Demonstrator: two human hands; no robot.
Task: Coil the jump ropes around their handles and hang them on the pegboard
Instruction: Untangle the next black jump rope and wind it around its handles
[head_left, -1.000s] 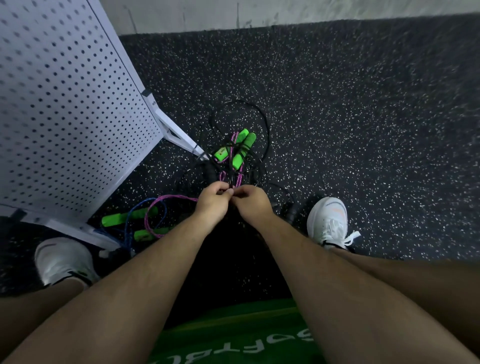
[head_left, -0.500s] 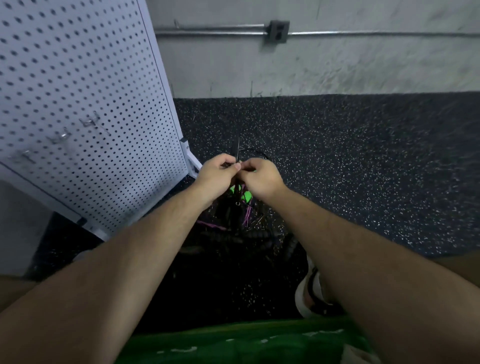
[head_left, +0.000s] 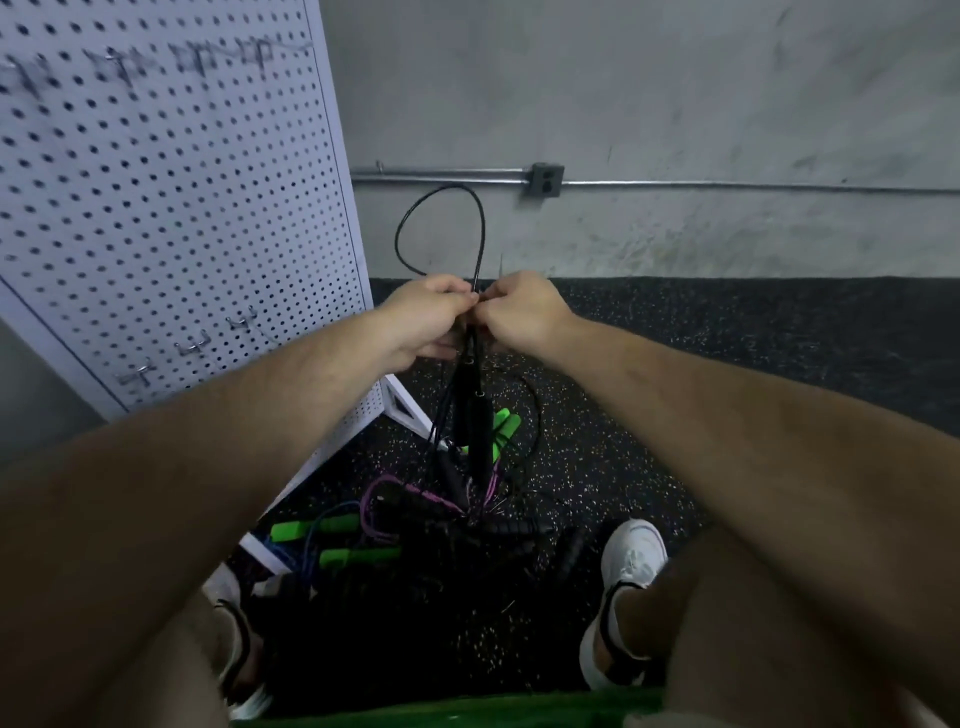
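1. Your left hand (head_left: 431, 317) and right hand (head_left: 524, 312) meet knuckle to knuckle out in front of you. Both have their fingers curled, pinching the black jump rope (head_left: 481, 234) where they touch.
2. That rope is a thin black cord. One loop stands up above your hands, and its two black handles (head_left: 478, 431) hang straight down beneath them, close together, with loose strands trailing towards the floor.
3. Below the hanging handles lies a tangled pile of other ropes: bright green handles (head_left: 314, 527), a purple cord (head_left: 384, 493) and more black ones.
4. The white pegboard (head_left: 171, 208) stands on your left, its right edge just beside your left hand.
5. A row of metal hooks (head_left: 195, 345) sits low on the board, near your left forearm. A higher row is too blurred to make out.
6. The board's white foot (head_left: 402, 410) juts onto the floor just left of the hanging handles.
7. To your right the speckled floor (head_left: 727, 364) runs to the grey wall (head_left: 649, 104), where a conduit (head_left: 727, 184) passes behind the loop.
8. Your white shoes (head_left: 631, 556) stand either side of the pile.
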